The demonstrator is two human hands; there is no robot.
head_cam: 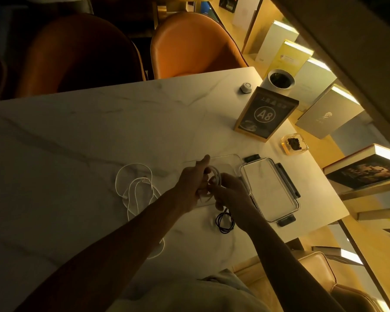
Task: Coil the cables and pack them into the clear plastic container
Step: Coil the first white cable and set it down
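My left hand [193, 180] and my right hand [231, 194] meet over the clear plastic container [227, 159], both gripping a coiled white cable [216, 177] between them. The container's near part is hidden behind my hands. Its lid [270, 190], with dark latches, lies flat just to the right. A loose white cable [134, 188] sprawls in loops on the white marble table [77, 154] to the left, its tail running under my left forearm. A small black cable [224, 221] lies coiled below my right hand.
A wooden sign marked A8 [266, 114] stands behind the container, with a white cup [279, 81], a small white gadget [245, 87] and a glass ashtray [293, 144] nearby. Two orange chairs [189, 46] face the far edge. Books line the shelf [313, 70] on the right.
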